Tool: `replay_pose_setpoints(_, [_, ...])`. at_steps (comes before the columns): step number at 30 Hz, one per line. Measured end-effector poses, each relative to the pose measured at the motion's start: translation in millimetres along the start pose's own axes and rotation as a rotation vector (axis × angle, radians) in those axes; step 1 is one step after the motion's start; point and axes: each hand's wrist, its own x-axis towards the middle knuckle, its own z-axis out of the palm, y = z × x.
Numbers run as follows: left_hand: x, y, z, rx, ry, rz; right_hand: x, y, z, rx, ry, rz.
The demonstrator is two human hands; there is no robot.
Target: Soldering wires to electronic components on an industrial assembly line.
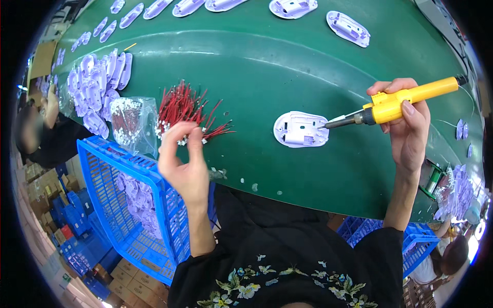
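Note:
My right hand is wrapped round a yellow soldering iron with a thin feed tube along its nozzle. Its tip reaches the right end of a pale lilac oval plastic shell, which lies open side up on the green table; whether tip and shell touch, I cannot tell. Over the near edge of a heap of red wires with white connectors is my left hand. Its thumb and forefinger meet in a pinch, and anything between the fingertips is too small to make out.
A clear bag of wires and a pile of lilac shells lie left. More shells line the table's far side. A blue crate stands by the left edge. Right are a green solder spool and other people.

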Motion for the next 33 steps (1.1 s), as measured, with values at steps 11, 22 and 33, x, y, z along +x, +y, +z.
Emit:
replay_pose_setpoints(11, [-73.9, 46.4, 68.4, -0.073, -0.352, 0.104, 2.4, 17.9, -5.2, 0.009, -0.057, 0.050])
replay_pose_setpoints(22, [-88.8, 53.2, 89.7, 0.180, -0.164, 0.137, 4.2, 33.7, -3.6, -0.064, -0.080, 0.099])
replay_pose_setpoints(33, [-88.5, 52.3, 89.4, 0.151, -0.182, 0.127, 4.9, 36.4, -3.1, -0.064, -0.077, 0.094])
